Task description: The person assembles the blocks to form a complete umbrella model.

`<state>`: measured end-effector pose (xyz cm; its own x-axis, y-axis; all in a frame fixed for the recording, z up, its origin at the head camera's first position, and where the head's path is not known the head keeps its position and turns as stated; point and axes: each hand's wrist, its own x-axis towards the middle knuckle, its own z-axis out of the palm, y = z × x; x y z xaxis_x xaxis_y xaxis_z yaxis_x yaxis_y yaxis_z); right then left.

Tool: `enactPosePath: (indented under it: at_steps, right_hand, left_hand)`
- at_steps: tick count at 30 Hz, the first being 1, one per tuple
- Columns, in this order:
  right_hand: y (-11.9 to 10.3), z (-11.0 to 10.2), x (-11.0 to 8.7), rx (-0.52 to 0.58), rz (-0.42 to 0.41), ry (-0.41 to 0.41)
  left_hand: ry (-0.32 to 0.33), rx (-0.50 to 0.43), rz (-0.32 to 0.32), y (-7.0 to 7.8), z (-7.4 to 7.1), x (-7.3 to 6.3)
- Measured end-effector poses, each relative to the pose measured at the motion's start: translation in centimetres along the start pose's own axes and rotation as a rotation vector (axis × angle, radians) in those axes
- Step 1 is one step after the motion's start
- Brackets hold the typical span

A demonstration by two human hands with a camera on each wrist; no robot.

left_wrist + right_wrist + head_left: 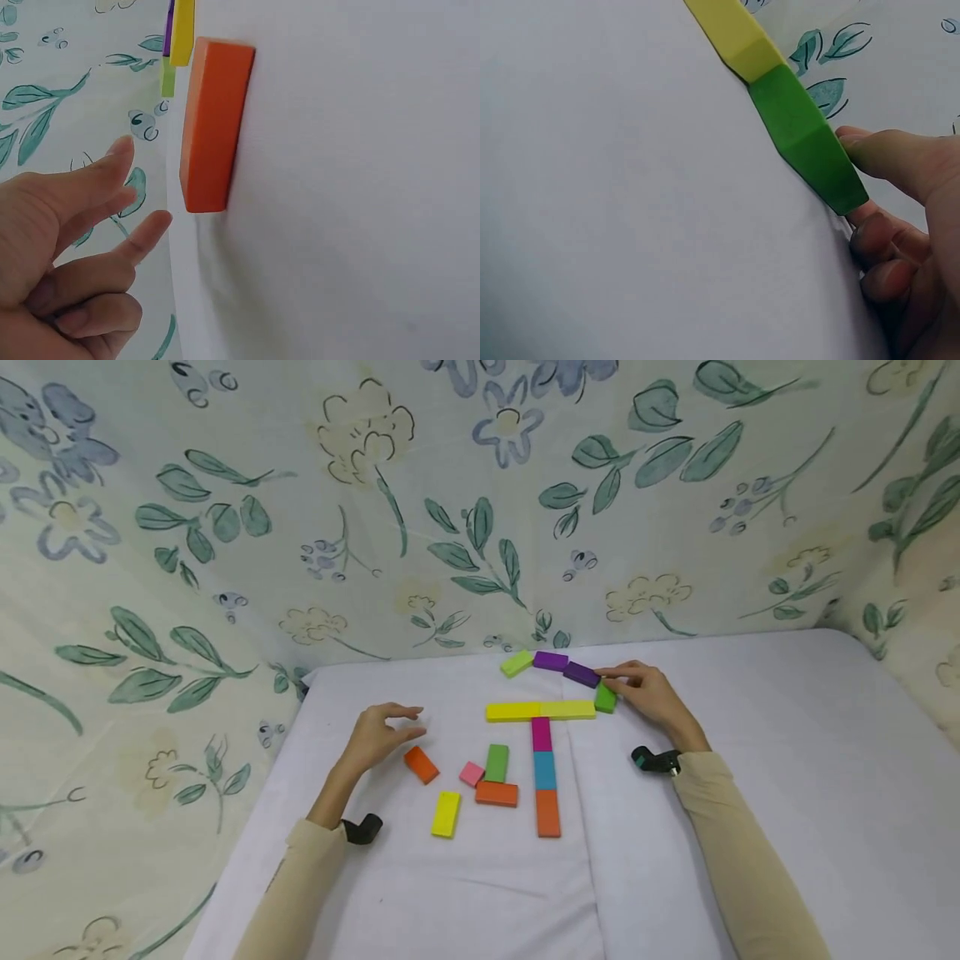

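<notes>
Left hand (378,735): thumb and fingers apart, nothing held, just beside askew orange block (422,765). Next, yellow block (446,814), then pink block (472,774), mid-green block (497,763) and red-orange block (497,794), grouped close. Centre: two yellow bars (513,712) end to end; column of magenta (541,734), blue (544,770) and orange pieces (548,813) runs from joint toward person. Behind bars, curved row: lime block (516,664), two purple blocks (551,661), bright green block (604,699) at right end. Right hand (651,695) pinches bright green block.

The right hand (651,695) hides part of the green block (605,700). The right wrist view crops a yellow block (739,34); the head view, both sleeves (750,852).
</notes>
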<state>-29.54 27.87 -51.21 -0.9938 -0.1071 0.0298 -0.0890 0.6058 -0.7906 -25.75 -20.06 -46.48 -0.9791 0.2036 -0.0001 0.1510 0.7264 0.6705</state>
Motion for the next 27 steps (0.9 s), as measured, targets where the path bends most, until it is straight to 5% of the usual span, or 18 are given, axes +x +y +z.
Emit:
enactPosePath:
  at_steps: [5,9,14,27]
  right_hand:
    - [0.0,0.2,0.1,0.002,0.01,0.006]
    - [0.0,0.2,0.1,-0.007,0.006,0.015]
    - [0.3,0.1,0.0,-0.017,0.014,0.033]
    - [0.2,0.2,0.1,-0.011,0.001,0.015]
  left_hand:
    - [0.008,0.062,0.0,-0.6,0.0,-3.5]
    - [0.013,0.149,0.043,-0.4,0.6,-5.1]
    - [0.008,0.198,0.098,0.3,1.4,-5.4]
    - [-0.135,0.078,0.145,-0.1,0.6,-4.8]
